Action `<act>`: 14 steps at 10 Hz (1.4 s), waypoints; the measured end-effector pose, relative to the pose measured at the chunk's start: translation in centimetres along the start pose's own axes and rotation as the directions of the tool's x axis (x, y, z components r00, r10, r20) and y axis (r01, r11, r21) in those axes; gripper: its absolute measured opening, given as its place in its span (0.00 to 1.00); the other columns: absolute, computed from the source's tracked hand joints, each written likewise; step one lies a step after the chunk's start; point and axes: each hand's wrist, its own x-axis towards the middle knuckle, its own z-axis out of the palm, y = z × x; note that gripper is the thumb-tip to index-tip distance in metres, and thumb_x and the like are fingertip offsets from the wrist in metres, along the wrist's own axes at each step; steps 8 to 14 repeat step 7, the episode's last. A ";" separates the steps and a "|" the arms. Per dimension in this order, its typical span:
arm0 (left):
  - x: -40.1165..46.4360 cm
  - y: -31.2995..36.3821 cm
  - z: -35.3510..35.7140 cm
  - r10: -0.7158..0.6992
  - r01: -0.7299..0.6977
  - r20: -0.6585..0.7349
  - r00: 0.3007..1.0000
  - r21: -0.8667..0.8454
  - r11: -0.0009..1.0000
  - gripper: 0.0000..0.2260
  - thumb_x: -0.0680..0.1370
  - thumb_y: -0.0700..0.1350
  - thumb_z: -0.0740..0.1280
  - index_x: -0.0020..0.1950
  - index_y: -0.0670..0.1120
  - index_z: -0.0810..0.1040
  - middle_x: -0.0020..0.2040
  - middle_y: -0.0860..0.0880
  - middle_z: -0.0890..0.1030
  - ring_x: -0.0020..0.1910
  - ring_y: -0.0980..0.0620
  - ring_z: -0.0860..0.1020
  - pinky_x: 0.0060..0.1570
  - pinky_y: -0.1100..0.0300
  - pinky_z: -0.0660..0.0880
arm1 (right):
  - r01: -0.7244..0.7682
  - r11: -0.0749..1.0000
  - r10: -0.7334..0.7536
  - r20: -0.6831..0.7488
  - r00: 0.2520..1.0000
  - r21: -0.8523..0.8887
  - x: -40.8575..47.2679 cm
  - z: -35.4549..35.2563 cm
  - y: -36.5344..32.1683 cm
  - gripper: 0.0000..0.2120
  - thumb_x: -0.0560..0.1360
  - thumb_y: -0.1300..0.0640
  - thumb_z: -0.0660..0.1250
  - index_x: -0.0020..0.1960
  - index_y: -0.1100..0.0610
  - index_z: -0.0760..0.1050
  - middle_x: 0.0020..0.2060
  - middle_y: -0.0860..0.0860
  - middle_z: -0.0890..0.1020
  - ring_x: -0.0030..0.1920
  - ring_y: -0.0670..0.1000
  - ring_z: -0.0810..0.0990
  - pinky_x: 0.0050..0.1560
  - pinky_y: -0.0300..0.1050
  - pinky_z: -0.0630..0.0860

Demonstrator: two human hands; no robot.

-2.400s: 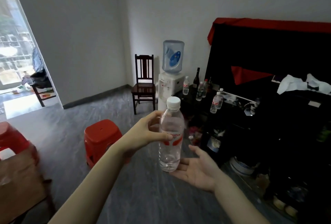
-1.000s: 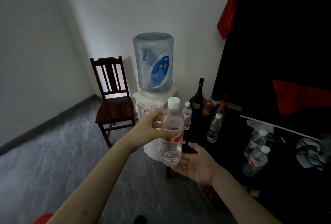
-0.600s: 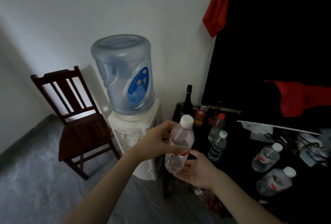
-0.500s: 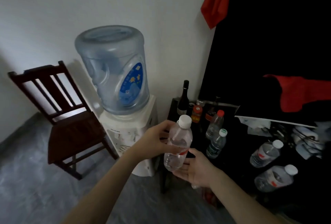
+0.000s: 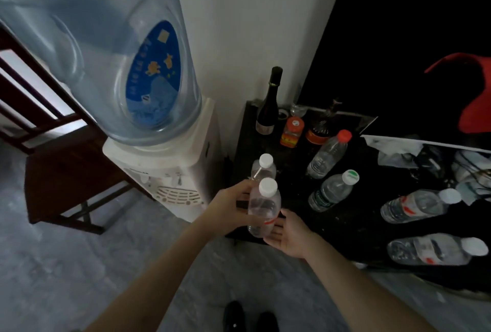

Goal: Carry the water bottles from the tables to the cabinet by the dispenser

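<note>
Here, seen from above, a person's left hand (image 5: 230, 208) has its fingers wrapped around the side of a clear plastic water bottle (image 5: 263, 211) with a white cap and a red band on its label. The bottle is held upright over the near left corner of a low black cabinet (image 5: 350, 222). The right hand (image 5: 288, 236) lies palm up, fingers spread apart, cupped just under the bottle's base and touching it. On the cabinet top, just behind the held bottle, stands a second white-capped bottle (image 5: 263, 168). To the right stand a red-capped bottle (image 5: 328, 153) and a green-capped bottle (image 5: 332, 191), both leaning in this wide view. Two more white-capped bottles (image 5: 417, 205) lie on their sides farther right. At the back are a dark wine bottle (image 5: 268, 104) and a small orange-lidded jar (image 5: 291, 132). Directly left of the cabinet stands a white water dispenser (image 5: 170, 172) with a large blue jug on top, and a dark wooden chair (image 5: 63, 167) sits to its left. The floor is grey.
</note>
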 end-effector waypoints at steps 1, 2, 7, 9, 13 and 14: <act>0.6 -1.8 1.7 -0.001 0.001 0.002 1.000 0.017 1.000 0.30 0.70 0.44 0.81 0.68 0.57 0.74 0.60 0.67 0.79 0.62 0.66 0.78 0.59 0.66 0.77 | 0.000 0.989 -0.011 -0.076 0.997 -0.145 1.9 -0.7 -0.4 0.28 0.84 0.42 0.52 0.66 0.63 0.74 0.55 0.62 0.81 0.59 0.61 0.78 0.62 0.56 0.74; 1.0 -3.7 3.1 -0.011 0.011 -0.033 0.999 -0.011 1.000 0.30 0.70 0.44 0.81 0.69 0.55 0.74 0.60 0.68 0.79 0.62 0.66 0.77 0.58 0.67 0.77 | -0.007 0.961 -0.022 -0.100 0.995 -0.276 2.3 -1.2 -0.6 0.27 0.83 0.41 0.52 0.64 0.61 0.75 0.57 0.60 0.80 0.63 0.60 0.77 0.62 0.55 0.73; 1.3 -5.2 3.8 -0.018 0.017 0.008 1.000 0.091 0.996 0.30 0.69 0.52 0.79 0.69 0.57 0.71 0.64 0.62 0.77 0.65 0.64 0.75 0.65 0.65 0.73 | -0.042 0.874 0.004 -0.079 0.997 -0.484 1.4 -2.5 -1.1 0.26 0.84 0.43 0.53 0.69 0.62 0.73 0.56 0.59 0.80 0.58 0.59 0.79 0.63 0.53 0.74; 1.3 -5.2 3.8 -0.018 0.017 0.008 1.000 0.091 0.996 0.30 0.69 0.52 0.79 0.69 0.57 0.71 0.64 0.62 0.77 0.65 0.64 0.75 0.65 0.65 0.73 | -0.042 0.874 0.004 -0.079 0.997 -0.484 1.4 -2.5 -1.1 0.26 0.84 0.43 0.53 0.69 0.62 0.73 0.56 0.59 0.80 0.58 0.59 0.79 0.63 0.53 0.74; 1.3 -5.2 3.8 -0.018 0.017 0.008 1.000 0.091 0.996 0.30 0.69 0.52 0.79 0.69 0.57 0.71 0.64 0.62 0.77 0.65 0.64 0.75 0.65 0.65 0.73 | -0.042 0.874 0.004 -0.079 0.997 -0.484 1.4 -2.5 -1.1 0.26 0.84 0.43 0.53 0.69 0.62 0.73 0.56 0.59 0.80 0.58 0.59 0.79 0.63 0.53 0.74; 1.3 -5.2 3.8 -0.018 0.017 0.008 1.000 0.091 0.996 0.30 0.69 0.52 0.79 0.69 0.57 0.71 0.64 0.62 0.77 0.65 0.64 0.75 0.65 0.65 0.73 | -0.042 0.874 0.004 -0.079 0.997 -0.484 1.4 -2.5 -1.1 0.26 0.84 0.43 0.53 0.69 0.62 0.73 0.56 0.59 0.80 0.58 0.59 0.79 0.63 0.53 0.74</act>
